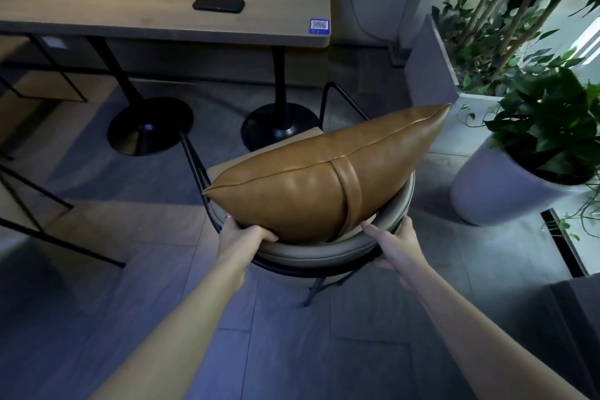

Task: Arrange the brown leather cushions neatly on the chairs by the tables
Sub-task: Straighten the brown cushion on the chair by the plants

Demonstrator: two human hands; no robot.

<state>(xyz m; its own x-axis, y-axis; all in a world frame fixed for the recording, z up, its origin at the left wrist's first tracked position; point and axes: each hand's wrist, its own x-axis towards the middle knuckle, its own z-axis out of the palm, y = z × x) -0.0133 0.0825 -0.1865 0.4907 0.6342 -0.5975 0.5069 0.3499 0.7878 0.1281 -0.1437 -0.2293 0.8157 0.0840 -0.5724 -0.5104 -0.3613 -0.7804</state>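
A brown leather cushion (pixel 311 178) with a leather strap around its middle stands on edge on the chair (pixel 324 253), leaning against the padded grey backrest. My left hand (pixel 242 235) grips the backrest rim at the left, its thumb pressing the cushion's lower edge. At the right, my right hand (pixel 394 242) wraps the backrest rim, fingers pointing toward the cushion. The chair has thin black metal legs and a beige seat, mostly hidden under the cushion.
A wooden table (pixel 97 0) on two black pedestal bases stands beyond the chair, with a black phone (pixel 218 4) on top. Potted plants (pixel 535 127) and a grey planter stand at the right. Black-framed furniture is at the left.
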